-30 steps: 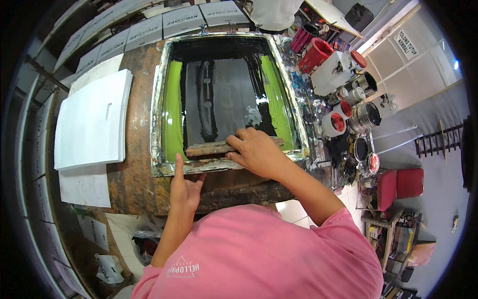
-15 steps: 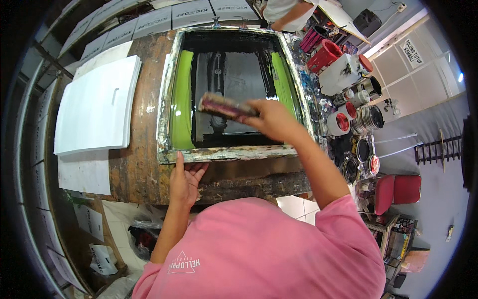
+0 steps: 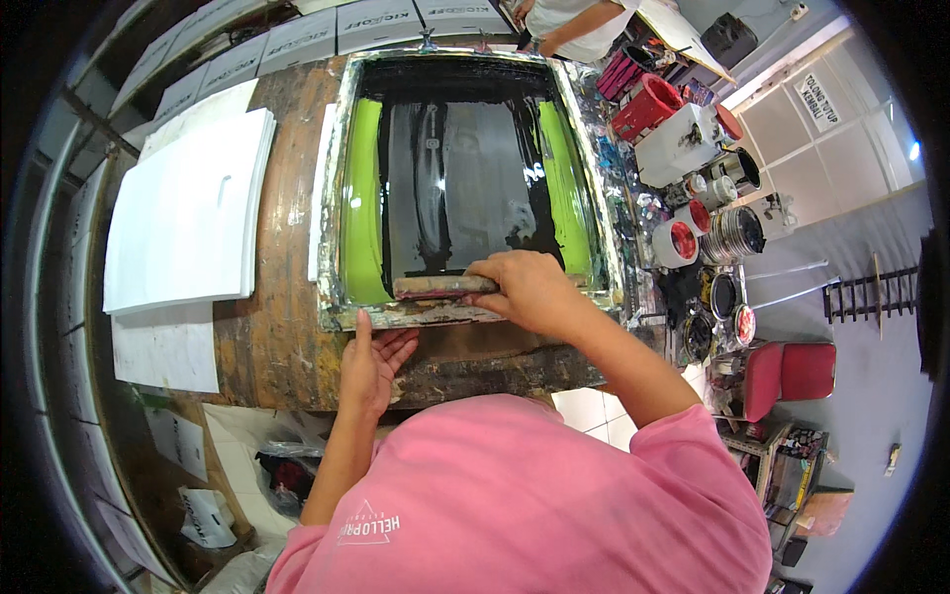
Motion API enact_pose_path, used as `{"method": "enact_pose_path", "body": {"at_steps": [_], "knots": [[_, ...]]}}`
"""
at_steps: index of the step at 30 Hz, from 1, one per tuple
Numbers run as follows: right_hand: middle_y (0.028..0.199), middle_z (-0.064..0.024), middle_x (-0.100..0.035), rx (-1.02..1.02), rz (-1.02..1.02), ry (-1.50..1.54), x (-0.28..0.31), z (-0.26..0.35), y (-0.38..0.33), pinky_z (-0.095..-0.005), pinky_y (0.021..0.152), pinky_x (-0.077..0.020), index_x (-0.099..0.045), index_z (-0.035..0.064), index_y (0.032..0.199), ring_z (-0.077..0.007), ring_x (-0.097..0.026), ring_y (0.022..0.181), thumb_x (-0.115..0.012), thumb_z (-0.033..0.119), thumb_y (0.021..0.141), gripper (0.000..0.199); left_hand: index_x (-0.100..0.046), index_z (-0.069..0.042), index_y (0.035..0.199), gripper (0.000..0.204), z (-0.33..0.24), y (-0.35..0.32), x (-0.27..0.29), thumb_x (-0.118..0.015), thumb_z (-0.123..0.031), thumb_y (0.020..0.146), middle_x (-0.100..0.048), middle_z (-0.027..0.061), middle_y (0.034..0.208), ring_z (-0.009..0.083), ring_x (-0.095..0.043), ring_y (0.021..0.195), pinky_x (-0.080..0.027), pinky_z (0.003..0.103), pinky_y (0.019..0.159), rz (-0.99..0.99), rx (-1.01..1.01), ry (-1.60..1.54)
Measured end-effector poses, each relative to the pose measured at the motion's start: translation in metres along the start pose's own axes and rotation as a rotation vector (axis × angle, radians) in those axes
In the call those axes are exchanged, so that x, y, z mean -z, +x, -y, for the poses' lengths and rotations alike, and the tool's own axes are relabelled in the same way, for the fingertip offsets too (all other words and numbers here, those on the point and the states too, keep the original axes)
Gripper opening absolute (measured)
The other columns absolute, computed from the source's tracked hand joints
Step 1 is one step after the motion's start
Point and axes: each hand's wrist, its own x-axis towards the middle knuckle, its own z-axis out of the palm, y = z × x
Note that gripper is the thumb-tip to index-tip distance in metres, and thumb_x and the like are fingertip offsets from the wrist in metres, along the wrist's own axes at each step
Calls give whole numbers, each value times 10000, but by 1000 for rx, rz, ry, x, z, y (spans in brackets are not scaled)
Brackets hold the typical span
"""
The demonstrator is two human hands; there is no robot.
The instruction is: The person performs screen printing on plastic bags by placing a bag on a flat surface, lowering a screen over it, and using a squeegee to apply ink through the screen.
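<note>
A screen printing frame (image 3: pixel 330 198) lies on the stained wooden table, its mesh coated black and grey with a bright green strip down each side. My right hand (image 3: pixel 529 290) grips a squeegee (image 3: pixel 427 288) by its right end, holding it crosswise at the near end of the mesh. Wet black ink (image 3: pixel 534 213) streaks the mesh beyond it. My left hand (image 3: pixel 371 371) is palm up at the frame's near left edge, thumb over the rim and fingers at its underside. What lies beneath the frame is mostly hidden.
Left of the frame is a stack of white sheets (image 3: pixel 183 213). Ink pots, cans and a red bucket (image 3: pixel 648 107) crowd the right side. Across the table another person (image 3: pixel 574 30) stands. Boxes (image 3: pixel 376 25) line the back; a red chair (image 3: pixel 792 374) stands at right.
My right hand has drawn the squeegee toward me, from mid-mesh to the near end, and levelled it. My left hand stays at the frame's edge. The other person's arms have shifted.
</note>
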Motion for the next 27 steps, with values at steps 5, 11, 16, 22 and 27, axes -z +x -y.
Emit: {"method": "enact_pose_path", "body": {"at_steps": [5,11,16,22,27], "knots": [[959,-116,-727,-55,-26,-42,-11,6,2,-468,815,-552,-743,135,1115,-334,-697,966,-699,472,920,392,-535,39,1298,619,3,2,2,-507,-538,1074,-671,219,1157,327,-687,1099,-578,463,982,-7,-16,-9],[960,-97,-694,35,-120,-71,-29,4,-2,-444,755,-572,-713,107,1100,-310,-682,940,-738,429,886,388,-504,19,1356,669,9,1,8,-437,-586,1080,-654,228,1191,356,-674,1129,-555,492,1024,11,-16,-85],[1010,-91,-668,106,-141,-130,-46,-1,5,-427,810,-561,-664,66,1206,-303,-644,970,-779,333,838,469,-364,40,1470,896,15,3,20,-321,-739,1028,-560,275,1338,414,-606,1252,-470,552,1139,58,11,-113],[1062,-84,-636,166,-292,-214,-43,-46,85,-432,846,-539,-642,64,1212,-300,-619,998,-769,272,837,447,-252,88,1473,1036,24,2,42,-325,-813,967,-521,298,1368,447,-567,1289,-438,591,1158,133,-20,-132],[1047,-98,-642,172,-419,-315,-27,-110,189,-467,797,-566,-645,113,1111,-325,-632,1006,-723,360,903,332,-308,63,1494,1124,19,0,37,-362,-885,893,-533,280,1404,433,-576,1281,-436,604,1149,207,-55,-88]]}}
